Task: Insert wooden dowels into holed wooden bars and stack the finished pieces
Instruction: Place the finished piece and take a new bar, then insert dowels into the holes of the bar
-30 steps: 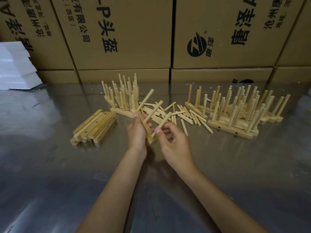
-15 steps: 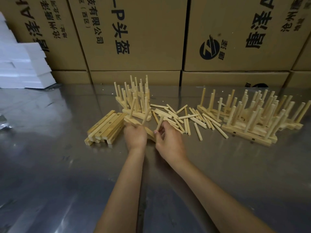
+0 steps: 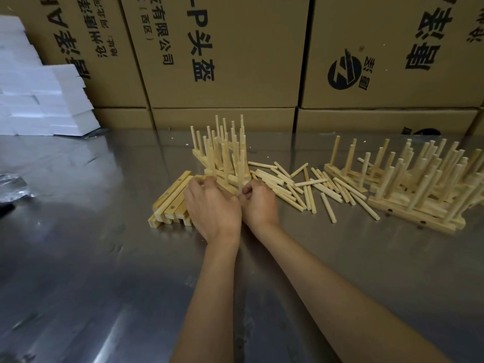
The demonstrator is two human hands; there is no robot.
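Note:
My left hand [image 3: 212, 208] grips a holed wooden bar that lies on the metal table, mostly hidden under my fingers. My right hand [image 3: 259, 203] pinches the foot of an upright dowel [image 3: 240, 176] standing in that bar. Another dowel rises from the bar by my left fingertips. Several loose dowels [image 3: 301, 187] lie scattered just right of my hands. A pile of bare holed bars [image 3: 170, 203] lies to the left, touching my left hand. Finished pieces stand stacked behind my hands [image 3: 222, 150] and at the right [image 3: 424, 184].
The work surface is a shiny metal table [image 3: 104, 258]. Cardboard boxes [image 3: 222, 53] form a wall along its far edge. White foam blocks [image 3: 39, 100] are stacked at the far left. A dark object and crumpled plastic [image 3: 13, 189] sit at the left edge.
My hands lowered the bar from the air onto the table beside the bare bars. The dowels in it now stand upright, and my view has shifted left and closer.

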